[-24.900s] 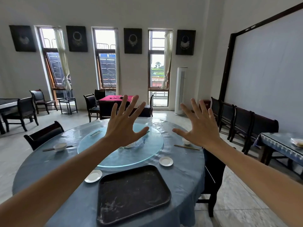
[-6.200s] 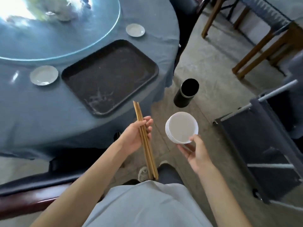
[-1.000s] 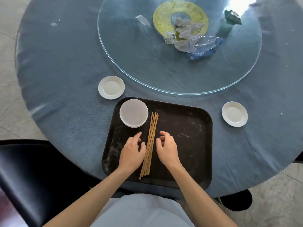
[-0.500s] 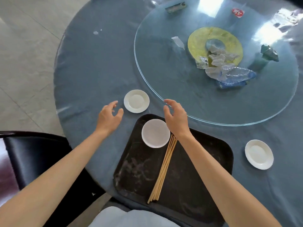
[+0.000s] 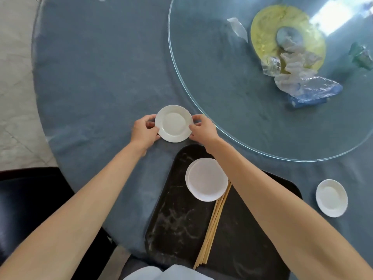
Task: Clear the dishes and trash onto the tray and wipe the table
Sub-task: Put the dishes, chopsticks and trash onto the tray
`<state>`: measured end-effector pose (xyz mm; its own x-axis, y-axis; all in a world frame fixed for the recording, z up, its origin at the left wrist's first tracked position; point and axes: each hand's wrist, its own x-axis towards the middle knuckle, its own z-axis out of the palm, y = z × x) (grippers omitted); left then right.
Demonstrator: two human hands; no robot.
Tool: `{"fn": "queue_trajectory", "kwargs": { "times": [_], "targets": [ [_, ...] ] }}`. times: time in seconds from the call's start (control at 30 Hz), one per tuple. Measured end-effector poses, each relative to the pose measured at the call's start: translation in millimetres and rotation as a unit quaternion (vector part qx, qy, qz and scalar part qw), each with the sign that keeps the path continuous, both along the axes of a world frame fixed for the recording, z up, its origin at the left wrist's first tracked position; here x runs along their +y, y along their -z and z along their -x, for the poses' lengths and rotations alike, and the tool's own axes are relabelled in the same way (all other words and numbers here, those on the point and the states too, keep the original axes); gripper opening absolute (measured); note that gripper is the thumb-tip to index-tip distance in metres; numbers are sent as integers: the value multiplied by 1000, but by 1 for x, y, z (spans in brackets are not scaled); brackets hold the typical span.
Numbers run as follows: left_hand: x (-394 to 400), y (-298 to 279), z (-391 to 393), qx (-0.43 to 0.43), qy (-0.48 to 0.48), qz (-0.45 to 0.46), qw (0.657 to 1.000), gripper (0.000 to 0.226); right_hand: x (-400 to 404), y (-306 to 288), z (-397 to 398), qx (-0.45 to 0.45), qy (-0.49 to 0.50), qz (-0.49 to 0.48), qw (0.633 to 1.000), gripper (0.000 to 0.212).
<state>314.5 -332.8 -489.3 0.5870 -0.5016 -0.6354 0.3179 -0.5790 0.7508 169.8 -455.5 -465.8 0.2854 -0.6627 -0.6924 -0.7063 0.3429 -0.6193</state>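
A small white saucer [image 5: 174, 123] lies on the blue tablecloth just beyond the black tray [image 5: 175, 219]. My left hand [image 5: 144, 131] pinches its left rim and my right hand [image 5: 201, 129] pinches its right rim. On the tray sit a stack of white bowls [image 5: 205, 179] and a bundle of wooden chopsticks [image 5: 212, 227]. Another white saucer [image 5: 331, 198] rests on the cloth right of the tray. Crumpled plastic wrap and a blue packet [image 5: 308, 88] lie on the glass turntable [image 5: 232, 93].
A clear plastic scrap [image 5: 238, 29] and a green wrapper [image 5: 361, 56] also lie on the turntable, over a yellow disc [image 5: 268, 25]. A black chair [image 5: 26, 203] stands at the table's near left edge. Tiled floor [image 5: 14, 77] shows on the left.
Both hands have moved from above the tray to the saucer beyond it and taken hold of its rim from either side. The camera has tilted closer to the table.
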Motion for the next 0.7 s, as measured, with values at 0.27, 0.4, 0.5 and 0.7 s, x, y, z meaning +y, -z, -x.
{"fn": "queue_trajectory", "kwargs": {
  "times": [0.27,0.4,0.5,0.7],
  "targets": [
    [-4,-45,10,-12,22,65,998,40,0,-34,32,-93,76,1,993,34],
    [-31,-92,40,-16,78,104,991,41,-6,-81,77,-140,132,55,980,30],
    [-56,-121,81,-17,128,133,983,41,-16,-108,128,-166,181,75,967,31],
    [-100,-148,204,-4,191,153,970,40,-37,-133,261,-179,247,98,947,32]
  ]
}}
